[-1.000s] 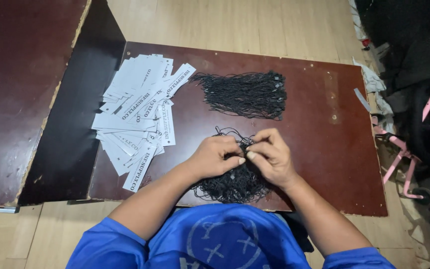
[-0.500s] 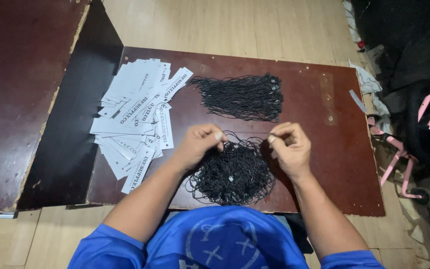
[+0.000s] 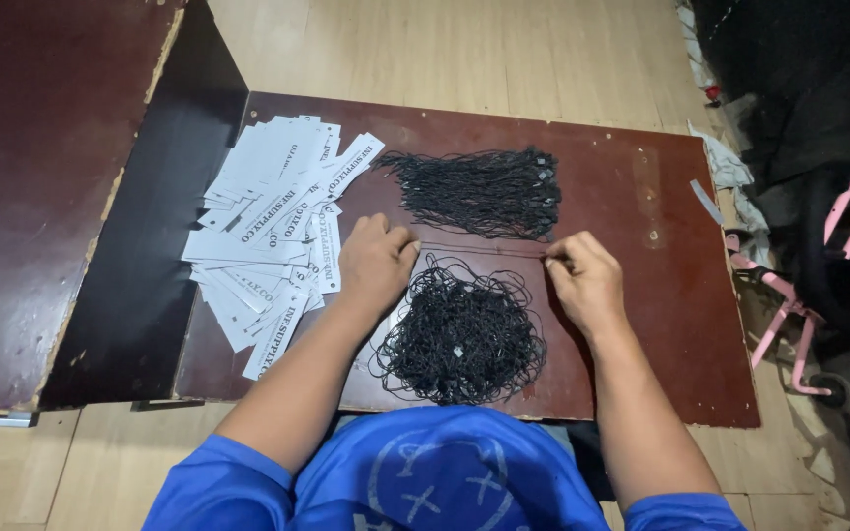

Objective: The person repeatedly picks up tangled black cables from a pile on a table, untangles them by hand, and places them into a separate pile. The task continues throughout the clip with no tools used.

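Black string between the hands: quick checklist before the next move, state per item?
1. Black string stretched straight between both hands: ok.
2. Left hand fingers pinching its end: ok.
3. Right hand fingers pinching the other end: ok.
4. String free of the tangled pile below it: cannot tell.
5. Straightened bundle lies apart, beyond the hands: ok.
6. White paper tags beside the left hand, fanned untidily: not ok.
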